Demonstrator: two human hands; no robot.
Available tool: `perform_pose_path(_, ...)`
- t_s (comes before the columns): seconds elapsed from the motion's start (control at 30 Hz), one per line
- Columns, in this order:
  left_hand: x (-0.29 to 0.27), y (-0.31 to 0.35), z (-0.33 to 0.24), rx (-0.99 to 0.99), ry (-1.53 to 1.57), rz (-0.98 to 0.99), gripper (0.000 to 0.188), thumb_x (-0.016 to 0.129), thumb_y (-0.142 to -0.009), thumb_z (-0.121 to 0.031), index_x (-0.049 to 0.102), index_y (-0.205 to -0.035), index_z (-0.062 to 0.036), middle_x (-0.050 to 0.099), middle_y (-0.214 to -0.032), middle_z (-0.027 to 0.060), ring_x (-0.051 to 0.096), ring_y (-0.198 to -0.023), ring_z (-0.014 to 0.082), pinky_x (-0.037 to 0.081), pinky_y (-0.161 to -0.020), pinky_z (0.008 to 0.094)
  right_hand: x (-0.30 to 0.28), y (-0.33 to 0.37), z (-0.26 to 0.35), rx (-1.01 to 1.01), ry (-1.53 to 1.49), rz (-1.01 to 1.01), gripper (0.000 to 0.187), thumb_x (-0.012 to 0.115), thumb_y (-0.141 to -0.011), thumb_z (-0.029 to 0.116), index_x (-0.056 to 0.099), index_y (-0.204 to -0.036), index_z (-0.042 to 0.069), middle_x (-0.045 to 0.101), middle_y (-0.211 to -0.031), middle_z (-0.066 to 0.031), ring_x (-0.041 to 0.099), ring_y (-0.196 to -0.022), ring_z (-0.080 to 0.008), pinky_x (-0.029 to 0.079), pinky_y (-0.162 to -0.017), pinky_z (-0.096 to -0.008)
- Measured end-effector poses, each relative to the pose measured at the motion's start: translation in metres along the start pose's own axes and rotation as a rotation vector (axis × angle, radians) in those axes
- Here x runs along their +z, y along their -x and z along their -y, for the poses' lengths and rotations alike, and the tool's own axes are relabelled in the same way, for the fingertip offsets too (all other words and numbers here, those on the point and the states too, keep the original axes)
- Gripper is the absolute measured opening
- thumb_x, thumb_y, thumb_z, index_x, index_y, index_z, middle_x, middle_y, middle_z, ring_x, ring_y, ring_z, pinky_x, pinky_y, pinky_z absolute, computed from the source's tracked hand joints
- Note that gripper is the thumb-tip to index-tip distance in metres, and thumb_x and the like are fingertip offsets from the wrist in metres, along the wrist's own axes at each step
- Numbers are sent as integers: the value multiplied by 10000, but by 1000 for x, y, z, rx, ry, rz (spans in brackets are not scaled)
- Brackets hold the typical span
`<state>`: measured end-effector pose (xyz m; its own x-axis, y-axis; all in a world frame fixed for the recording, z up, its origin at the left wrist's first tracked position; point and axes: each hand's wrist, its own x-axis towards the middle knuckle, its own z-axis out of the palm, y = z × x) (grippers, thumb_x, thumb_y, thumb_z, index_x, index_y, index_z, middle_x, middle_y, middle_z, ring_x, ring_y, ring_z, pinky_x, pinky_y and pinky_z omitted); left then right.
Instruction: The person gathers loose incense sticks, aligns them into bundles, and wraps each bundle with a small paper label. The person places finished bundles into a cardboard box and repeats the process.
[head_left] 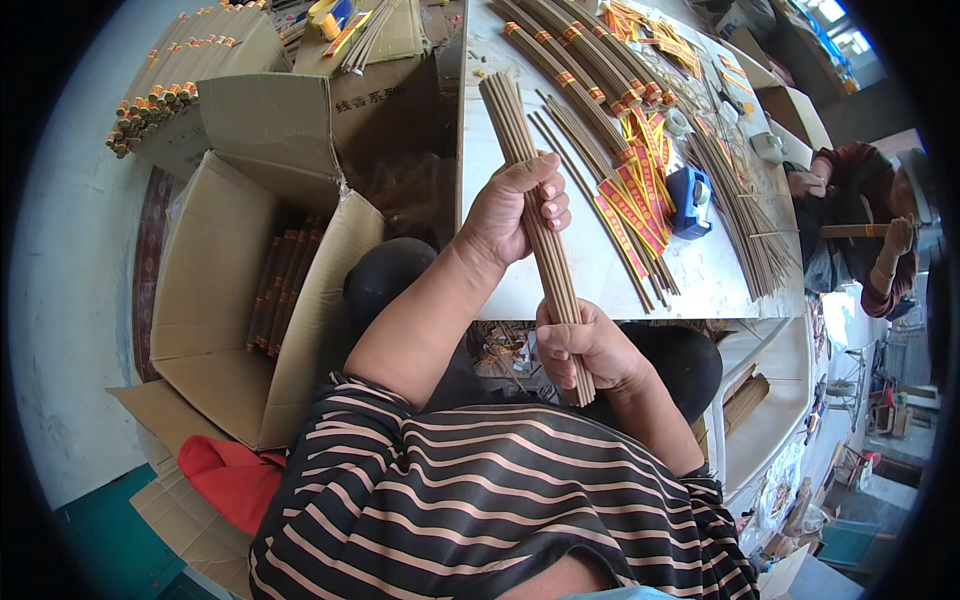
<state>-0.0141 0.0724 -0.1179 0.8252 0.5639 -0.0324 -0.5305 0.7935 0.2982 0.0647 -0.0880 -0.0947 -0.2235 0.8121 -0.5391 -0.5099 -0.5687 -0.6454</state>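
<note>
The L hand (515, 208) is wrapping its fingers round the upper-mid part of a bundle of sticks (552, 262); the R hand (592, 348) is clasping near the lower end, thumb across the front. The bundle is slanting over the near edge of the white table (500, 292), lower end reaching past it.

Main risk, prob.: no band is showing, so sticks could be sliding or fanning out if either grip is slackening; uneven squeezing might be snapping a few, b/c they're looking thin & brittle.

Sticks are looking matte, brown, straight. Nearby, flat red-and-yellow labels (633, 205) are overlapping, w/ a blue tape dispenser (690, 203) sitting beside. To the L, a cardboard carton (215, 260) is holding darker bundles (285, 290).
</note>
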Motion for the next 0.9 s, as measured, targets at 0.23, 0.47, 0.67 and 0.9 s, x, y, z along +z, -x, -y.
perform_pose_path(0.23,43,17,-13,134,-41,190,178,583,-863,-166,462,-743,-114,429,-564,-29,439,-458,76,373,-416,229,-13,-4,1,-230,-72,261,518,409,-923,463,509,-1057,-27,591,-866,-138,581,-809,-209,479,-790,-363)
perform_pose_path(0.47,112,32,21,91,-90,310,171,571,-864,-144,454,-748,-98,430,-542,-17,435,-408,81,377,-367,229,9,-57,-13,-221,-152,364,298,645,-829,197,560,-1067,38,579,-1084,-104,558,-1004,-178,438,-881,-302)
perform_pose_path(0.67,107,31,10,81,-98,435,156,605,-831,-135,471,-755,-108,446,-568,1,469,-447,105,399,-403,256,-2,-53,12,-479,-288,99,289,627,-833,183,550,-1073,42,575,-1082,-70,545,-976,-159,433,-856,-302)
perform_pose_path(0.9,105,37,18,87,-91,331,181,598,-846,-155,452,-755,-99,410,-554,-18,422,-422,84,369,-382,231,15,-55,0,-369,-222,369,365,679,-788,232,536,-1071,52,591,-1010,-66,566,-973,-188,452,-879,-351)
